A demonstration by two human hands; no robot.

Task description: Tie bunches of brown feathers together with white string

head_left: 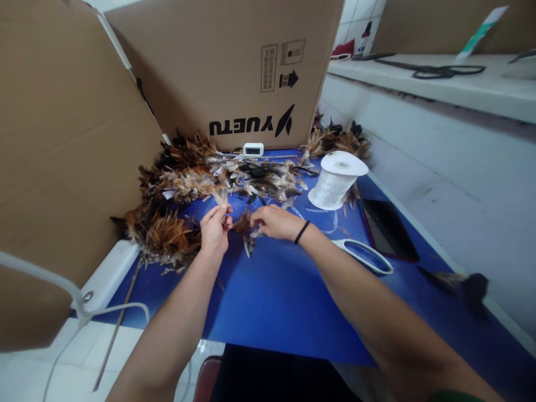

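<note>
My left hand (215,228) is closed in a pinch on a pale tan feather (221,195), which points up from the thumb and fingertips. To its right, my right hand (276,222) has its fingers curled down, with a dark band at the wrist. Small brown feathers (242,223) show at its fingertips, blurred, and a few grey-white ones (250,244) hang or lie just below; their exact contact is hard to see. Beyond both hands lies a heap of black, white and tan feathers (268,181). Larger brown bunches (167,240) spread along the left.
On the blue table (268,307) stand a white ribbon spool (335,187) and a small digital timer (253,149). White-handled scissors (368,257) and a dark tablet-like device (387,229) lie right. Cardboard (176,61) walls the back and left. Black scissors (448,71) rest on a ledge.
</note>
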